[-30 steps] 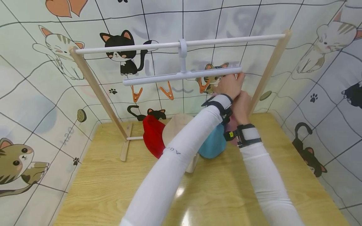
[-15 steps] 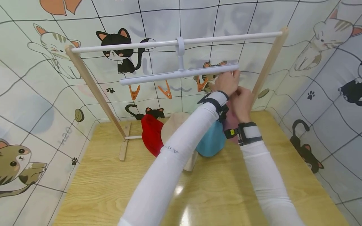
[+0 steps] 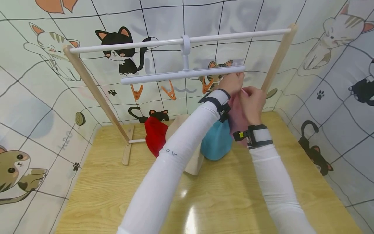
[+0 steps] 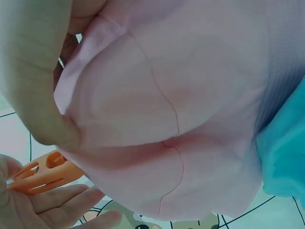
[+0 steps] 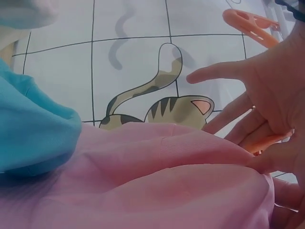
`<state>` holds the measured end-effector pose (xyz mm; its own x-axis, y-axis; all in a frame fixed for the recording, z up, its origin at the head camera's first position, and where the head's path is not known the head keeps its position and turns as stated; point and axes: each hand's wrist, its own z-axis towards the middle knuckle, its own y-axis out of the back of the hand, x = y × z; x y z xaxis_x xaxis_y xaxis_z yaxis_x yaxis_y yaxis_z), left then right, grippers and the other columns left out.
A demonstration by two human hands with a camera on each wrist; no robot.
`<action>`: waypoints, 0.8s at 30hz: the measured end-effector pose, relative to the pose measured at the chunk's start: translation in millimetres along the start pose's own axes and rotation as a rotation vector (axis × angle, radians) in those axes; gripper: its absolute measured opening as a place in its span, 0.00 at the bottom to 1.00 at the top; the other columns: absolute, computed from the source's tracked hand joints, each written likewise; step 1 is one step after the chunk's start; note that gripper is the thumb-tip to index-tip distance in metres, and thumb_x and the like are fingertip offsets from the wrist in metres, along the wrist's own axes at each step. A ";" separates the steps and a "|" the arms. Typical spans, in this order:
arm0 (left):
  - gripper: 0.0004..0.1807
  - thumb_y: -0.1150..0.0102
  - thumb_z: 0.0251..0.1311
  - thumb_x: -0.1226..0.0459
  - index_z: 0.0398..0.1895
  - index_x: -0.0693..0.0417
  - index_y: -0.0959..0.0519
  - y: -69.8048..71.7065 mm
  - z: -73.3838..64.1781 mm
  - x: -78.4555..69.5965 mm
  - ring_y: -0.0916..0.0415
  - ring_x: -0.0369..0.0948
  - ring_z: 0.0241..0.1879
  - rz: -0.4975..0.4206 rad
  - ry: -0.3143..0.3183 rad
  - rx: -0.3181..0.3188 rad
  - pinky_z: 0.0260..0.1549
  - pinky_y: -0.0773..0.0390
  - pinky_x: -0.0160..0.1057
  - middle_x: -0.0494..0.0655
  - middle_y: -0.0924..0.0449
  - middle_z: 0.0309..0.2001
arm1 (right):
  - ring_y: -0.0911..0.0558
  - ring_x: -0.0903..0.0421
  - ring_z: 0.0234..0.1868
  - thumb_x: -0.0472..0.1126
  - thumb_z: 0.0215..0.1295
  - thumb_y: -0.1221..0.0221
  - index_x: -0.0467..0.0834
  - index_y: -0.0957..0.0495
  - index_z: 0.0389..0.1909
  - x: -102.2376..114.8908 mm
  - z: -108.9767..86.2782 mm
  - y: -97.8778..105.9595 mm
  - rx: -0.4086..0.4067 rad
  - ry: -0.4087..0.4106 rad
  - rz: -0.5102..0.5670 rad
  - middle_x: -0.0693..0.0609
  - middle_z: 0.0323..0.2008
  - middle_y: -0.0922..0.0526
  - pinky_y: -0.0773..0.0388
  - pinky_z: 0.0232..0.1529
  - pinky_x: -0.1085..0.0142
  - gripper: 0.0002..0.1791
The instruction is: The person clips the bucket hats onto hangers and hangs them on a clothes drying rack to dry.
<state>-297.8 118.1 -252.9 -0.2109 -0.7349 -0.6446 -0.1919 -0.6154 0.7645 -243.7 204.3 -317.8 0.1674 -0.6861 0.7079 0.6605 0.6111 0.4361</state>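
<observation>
A pink hat hangs below the right end of a white clip hanger. My right hand pinches its edge between thumb and fingers, as the left wrist view shows close up. Just under the hanger's end, my left hand holds an orange clip between thumb and forefinger, with the other fingers spread. The clip's tip lies by the hat's edge; whether it bites the cloth, I cannot tell. Beside the pink hat is a blue hat.
Three more orange clips dangle from the hanger, which hooks over the rack's white bar. A beige hat and a red hat are left of the blue one, above the wooden table. A cat-print wall stands close behind.
The whole head view has shifted slightly. My right hand has drawn a little away from the left one, and more of the pink hat shows between them. Both hands keep their holds.
</observation>
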 end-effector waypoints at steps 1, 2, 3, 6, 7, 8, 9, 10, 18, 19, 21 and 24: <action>0.28 0.76 0.74 0.45 0.54 0.42 0.24 0.4 -0.5 0.6 0.29 0.36 0.53 0.003 -0.003 0.002 0.52 0.33 0.37 0.37 0.27 0.53 | 0.20 0.46 0.33 0.42 0.66 0.43 0.32 0.15 0.37 0.4 0.0 -0.5 0.002 0.001 0.004 0.39 0.32 0.15 0.33 0.32 0.66 0.16; 0.28 0.76 0.74 0.45 0.53 0.43 0.24 0.6 -0.6 1.0 0.29 0.37 0.52 0.002 0.000 0.004 0.52 0.33 0.37 0.37 0.27 0.52 | 0.20 0.46 0.33 0.42 0.66 0.44 0.32 0.15 0.38 0.8 -0.1 -1.0 0.005 0.001 0.003 0.39 0.32 0.15 0.33 0.32 0.66 0.16; 0.28 0.77 0.74 0.45 0.52 0.43 0.23 0.8 -0.9 1.5 0.29 0.37 0.51 0.003 0.004 0.006 0.51 0.33 0.38 0.37 0.27 0.52 | 0.20 0.46 0.33 0.43 0.66 0.43 0.33 0.15 0.38 1.0 -0.3 -1.5 0.006 0.001 0.003 0.39 0.33 0.15 0.33 0.33 0.66 0.17; 0.29 0.78 0.74 0.46 0.50 0.43 0.22 1.6 -1.8 3.0 0.30 0.37 0.50 -0.006 0.016 0.004 0.52 0.34 0.41 0.38 0.27 0.51 | 0.20 0.46 0.34 0.44 0.66 0.43 0.33 0.15 0.38 1.0 -0.6 -2.7 0.009 0.005 0.006 0.40 0.33 0.15 0.32 0.33 0.65 0.17; 0.29 0.78 0.75 0.46 0.51 0.43 0.22 2.0 -1.8 3.4 0.30 0.37 0.50 -0.017 0.021 0.000 0.53 0.35 0.42 0.38 0.27 0.51 | 0.20 0.46 0.34 0.44 0.66 0.43 0.33 0.15 0.38 0.9 -0.5 -3.0 0.011 0.007 0.008 0.40 0.33 0.15 0.32 0.33 0.64 0.17; 0.30 0.78 0.74 0.46 0.53 0.43 0.22 2.2 -1.6 3.6 0.31 0.37 0.51 -0.020 0.027 -0.001 0.54 0.35 0.43 0.38 0.27 0.52 | 0.19 0.46 0.34 0.44 0.66 0.43 0.33 0.15 0.38 1.0 -0.4 -3.1 0.010 0.012 0.005 0.40 0.33 0.15 0.31 0.34 0.64 0.17; 0.30 0.78 0.74 0.46 0.54 0.43 0.22 2.5 -1.7 3.8 0.31 0.37 0.52 -0.024 0.036 -0.003 0.55 0.37 0.45 0.38 0.27 0.53 | 0.19 0.46 0.34 0.43 0.66 0.43 0.33 0.15 0.38 0.5 0.0 -3.2 0.007 0.017 0.004 0.39 0.33 0.15 0.31 0.34 0.63 0.16; 0.31 0.79 0.74 0.46 0.55 0.43 0.22 2.7 -1.6 3.8 0.31 0.37 0.53 -0.024 0.041 -0.004 0.56 0.38 0.46 0.37 0.27 0.54 | 0.20 0.46 0.34 0.43 0.66 0.43 0.33 0.15 0.38 0.1 0.3 -3.3 0.006 0.015 0.003 0.39 0.33 0.15 0.31 0.34 0.63 0.16; 0.31 0.80 0.75 0.47 0.58 0.43 0.24 2.7 -3.0 2.9 0.31 0.39 0.56 0.047 0.017 0.013 0.58 0.39 0.48 0.38 0.26 0.57 | 0.21 0.44 0.32 0.43 0.66 0.44 0.32 0.15 0.36 2.2 5.8 -4.9 -0.017 0.006 -0.044 0.38 0.31 0.16 0.33 0.34 0.61 0.17; 0.31 0.81 0.75 0.47 0.57 0.43 0.24 2.7 -3.5 2.9 0.31 0.39 0.56 0.054 0.016 0.014 0.58 0.40 0.49 0.39 0.26 0.56 | 0.21 0.44 0.32 0.43 0.67 0.44 0.32 0.15 0.36 3.1 6.9 -5.5 -0.022 0.016 -0.055 0.38 0.30 0.16 0.32 0.34 0.59 0.17; 0.30 0.81 0.75 0.47 0.57 0.43 0.25 2.7 -4.5 3.0 0.30 0.39 0.55 0.065 0.016 0.015 0.59 0.40 0.50 0.40 0.26 0.55 | 0.20 0.42 0.33 0.43 0.67 0.45 0.31 0.15 0.36 5.4 8.2 -6.2 -0.034 0.044 -0.076 0.37 0.30 0.16 0.31 0.36 0.55 0.17; 0.31 0.82 0.74 0.45 0.61 0.40 0.28 3.3 -5.9 2.8 0.32 0.38 0.58 0.048 0.042 0.027 0.61 0.46 0.58 0.38 0.27 0.58 | 0.19 0.40 0.34 0.42 0.68 0.45 0.31 0.16 0.37 7.2 8.7 -7.3 -0.046 0.068 -0.082 0.37 0.31 0.16 0.29 0.37 0.52 0.17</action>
<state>-293.3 112.4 -252.1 -0.1801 -0.7748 -0.6060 -0.2085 -0.5720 0.7933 -253.7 198.3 -311.1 0.1592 -0.7593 0.6309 0.7065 0.5340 0.4644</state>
